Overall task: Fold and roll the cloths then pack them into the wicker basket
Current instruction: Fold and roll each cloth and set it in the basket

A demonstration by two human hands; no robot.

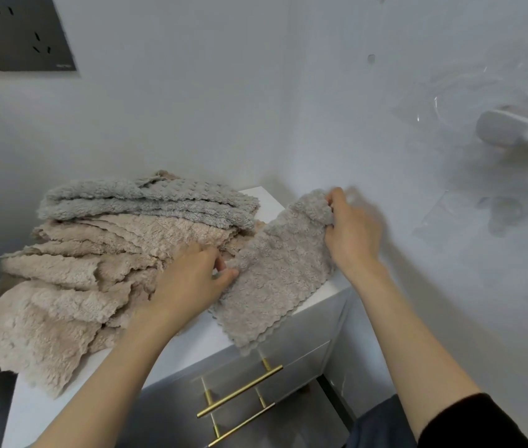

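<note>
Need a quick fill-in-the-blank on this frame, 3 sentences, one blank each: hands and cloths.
1. The right hand pinches the far end of the cloth that lies apart from the ____.
2. On top of the beige pile lies a ____ cloth.
3. The cabinet handles are ____ coloured.

Missing words: pile; grey; gold
</note>
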